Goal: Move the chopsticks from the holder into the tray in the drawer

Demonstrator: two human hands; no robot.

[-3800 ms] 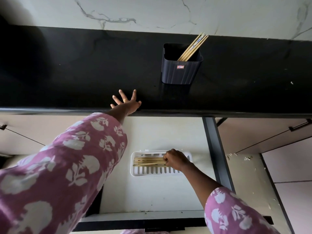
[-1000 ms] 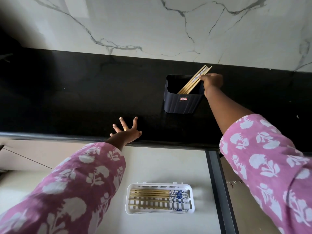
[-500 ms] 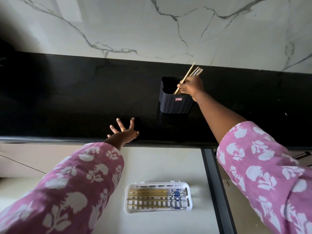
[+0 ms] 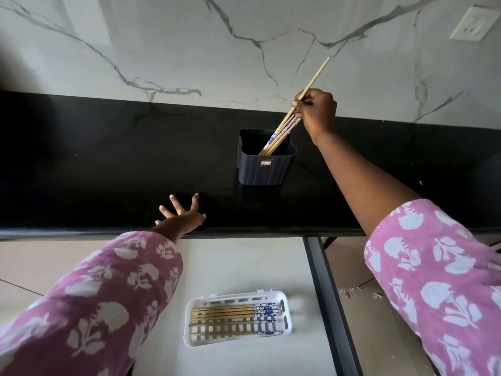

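Note:
A dark ribbed holder (image 4: 265,169) stands on the black counter. My right hand (image 4: 315,109) grips a bundle of wooden chopsticks (image 4: 280,132) above and right of the holder; their lower ends still sit inside it, and one stick juts up past my fist. My left hand (image 4: 180,214) rests on the counter's front edge with its fingers spread. Below, in the open drawer, a white slotted tray (image 4: 287,313) holds several chopsticks (image 4: 225,314) with blue-and-white ends, lying side by side.
A marble wall with a white socket (image 4: 471,23) rises behind the black counter (image 4: 108,158). A dark cabinet divider (image 4: 329,308) runs down the right of the drawer (image 4: 244,267). My pink floral sleeves cover the lower corners.
My right hand went from the tray up to the holder, closed round the chopsticks, and has now lifted them up and to the right. My left hand has stayed on the counter edge.

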